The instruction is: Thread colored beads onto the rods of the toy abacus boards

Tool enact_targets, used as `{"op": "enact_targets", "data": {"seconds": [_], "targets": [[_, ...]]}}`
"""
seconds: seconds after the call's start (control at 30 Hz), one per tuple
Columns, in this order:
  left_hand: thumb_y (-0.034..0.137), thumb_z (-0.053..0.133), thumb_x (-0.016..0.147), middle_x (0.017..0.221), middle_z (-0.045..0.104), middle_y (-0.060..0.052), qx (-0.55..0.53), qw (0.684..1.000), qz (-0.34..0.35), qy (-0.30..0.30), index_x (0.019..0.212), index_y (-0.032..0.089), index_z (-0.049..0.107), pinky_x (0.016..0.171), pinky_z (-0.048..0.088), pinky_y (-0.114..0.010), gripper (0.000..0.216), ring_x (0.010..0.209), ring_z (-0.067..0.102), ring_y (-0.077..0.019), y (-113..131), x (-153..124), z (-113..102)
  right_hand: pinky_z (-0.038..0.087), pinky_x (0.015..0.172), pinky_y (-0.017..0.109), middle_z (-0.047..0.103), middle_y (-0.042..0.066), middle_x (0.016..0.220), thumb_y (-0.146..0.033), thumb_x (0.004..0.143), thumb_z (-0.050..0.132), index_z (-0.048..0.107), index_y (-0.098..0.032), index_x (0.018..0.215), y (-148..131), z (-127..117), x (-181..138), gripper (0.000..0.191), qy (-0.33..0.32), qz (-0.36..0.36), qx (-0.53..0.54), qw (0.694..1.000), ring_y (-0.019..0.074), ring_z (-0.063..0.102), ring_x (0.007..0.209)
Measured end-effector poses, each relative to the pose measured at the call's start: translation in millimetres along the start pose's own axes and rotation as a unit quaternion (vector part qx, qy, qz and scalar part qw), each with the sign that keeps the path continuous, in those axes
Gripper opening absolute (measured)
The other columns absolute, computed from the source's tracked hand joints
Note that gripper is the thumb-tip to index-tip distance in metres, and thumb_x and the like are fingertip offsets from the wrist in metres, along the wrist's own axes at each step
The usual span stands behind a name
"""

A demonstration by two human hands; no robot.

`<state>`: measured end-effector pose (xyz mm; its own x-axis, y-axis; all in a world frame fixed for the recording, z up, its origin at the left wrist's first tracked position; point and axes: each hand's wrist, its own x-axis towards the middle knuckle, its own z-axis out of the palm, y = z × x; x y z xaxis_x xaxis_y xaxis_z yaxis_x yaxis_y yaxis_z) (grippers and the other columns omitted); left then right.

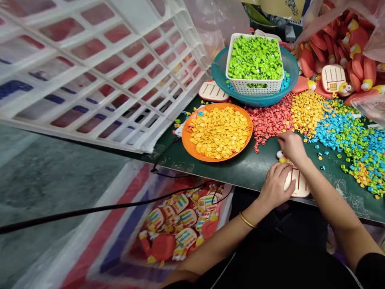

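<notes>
My left hand (276,185) rests on a cream toy abacus frame (299,184) at the near edge of the dark green table (240,168), its fingers curled over the frame's left side. My right hand (291,145) reaches past it to the pile of small red beads (269,120), fingertips pinched together at the pile's edge. Whether a bead is between them I cannot make out. A small white and yellow toy head (281,155) pokes out beside the frame.
An orange plate (188,146) of yellow beads, a white basket (255,86) of green beads in a teal bowl (219,74), loose yellow, blue and green bead piles at right. Red toys in a clear bag at back right. A white crate at left. Finished toys in a bag below.
</notes>
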<state>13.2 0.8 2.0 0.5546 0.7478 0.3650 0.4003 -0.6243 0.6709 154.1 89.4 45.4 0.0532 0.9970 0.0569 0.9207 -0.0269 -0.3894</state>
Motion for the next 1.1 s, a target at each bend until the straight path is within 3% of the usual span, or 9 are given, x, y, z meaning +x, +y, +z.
{"op": "enact_targets", "data": {"seconds": [0.1,0.23,0.47,0.67,0.83,0.9,1.0,1.1], "targets": [[0.031,0.058,0.09,0.121,0.057,-0.015,-0.002,1.0,-0.011,0.025,0.126,0.014,0.051,0.104,0.046,-0.049,0.04,0.119,0.049,-0.03,-1.7,-1.4,1.4,0.05,0.086,0.034,0.072,0.009,0.101,-0.025,0.095,0.052,0.074,-0.021,0.097,37.4,-13.2,-56.5,0.023,0.12,-0.018,0.067,0.99,0.0216,0.064,0.095],[0.031,0.062,0.088,0.117,0.056,-0.015,0.012,0.999,-0.014,0.038,0.117,0.015,0.052,0.101,0.046,-0.05,0.034,0.117,0.05,-0.0308,-3.4,-1.5,3.8,0.054,0.081,0.039,0.071,0.008,0.093,-0.024,0.095,0.05,0.075,-0.025,0.096,68.3,-11.2,-112.4,0.026,0.165,-0.021,0.093,0.982,0.0228,0.062,0.09],[0.031,0.064,0.086,0.114,0.054,-0.014,0.028,0.998,-0.019,0.054,0.103,0.018,0.048,0.098,0.047,-0.049,0.027,0.116,0.049,-0.0305,-2.8,0.1,7.4,0.055,0.082,0.036,0.068,0.007,0.096,-0.023,0.096,0.051,0.074,-0.024,0.096,70.2,-6.4,-125.8,0.023,0.125,-0.061,0.14,0.98,0.0205,0.065,0.093],[0.031,0.063,0.088,0.108,0.053,-0.012,0.029,0.999,-0.005,0.044,0.091,0.02,0.045,0.097,0.047,-0.048,0.021,0.113,0.049,-0.0293,-3.8,1.3,6.4,0.055,0.083,0.034,0.067,0.008,0.098,-0.02,0.095,0.049,0.072,-0.022,0.093,58.5,-5.2,-135.2,0.022,0.114,-0.044,0.152,0.981,0.0199,0.066,0.093],[0.033,0.06,0.09,0.109,0.054,-0.012,0.029,0.999,-0.01,0.034,0.09,0.019,0.049,0.096,0.048,-0.046,0.017,0.112,0.049,-0.0282,-5.2,3.0,6.3,0.055,0.087,0.033,0.07,0.007,0.097,-0.021,0.094,0.05,0.073,-0.025,0.095,36.7,2.0,-119.5,0.023,0.101,-0.031,0.184,0.977,0.0202,0.066,0.095],[0.034,0.059,0.091,0.11,0.055,-0.013,0.032,0.999,-0.01,0.03,0.094,0.018,0.054,0.096,0.048,-0.046,0.017,0.111,0.05,-0.0279,-4.5,3.0,5.9,0.055,0.084,0.034,0.07,0.007,0.097,-0.025,0.093,0.052,0.073,-0.024,0.097,35.9,2.6,-97.3,0.021,0.136,-0.008,0.191,0.972,0.0207,0.066,0.093],[0.033,0.054,0.094,0.122,0.056,-0.014,0.062,0.998,0.004,0.0,0.117,0.017,0.059,0.098,0.046,-0.047,0.029,0.117,0.049,-0.0296,-2.1,2.9,4.2,0.053,0.079,0.034,0.07,0.01,0.095,-0.03,0.092,0.056,0.075,-0.021,0.097,44.0,-0.8,-50.8,0.021,0.182,0.043,0.154,0.97,0.0211,0.065,0.085],[0.028,0.049,0.095,0.134,0.056,-0.012,0.083,0.996,0.019,-0.034,0.133,0.023,0.057,0.098,0.046,-0.048,0.039,0.123,0.048,-0.0306,-0.4,2.8,2.1,0.05,0.078,0.035,0.07,0.01,0.087,-0.031,0.09,0.059,0.077,-0.02,0.087,54.4,-8.4,-18.0,0.022,0.098,0.022,0.122,0.987,0.0212,0.063,0.079]]}}
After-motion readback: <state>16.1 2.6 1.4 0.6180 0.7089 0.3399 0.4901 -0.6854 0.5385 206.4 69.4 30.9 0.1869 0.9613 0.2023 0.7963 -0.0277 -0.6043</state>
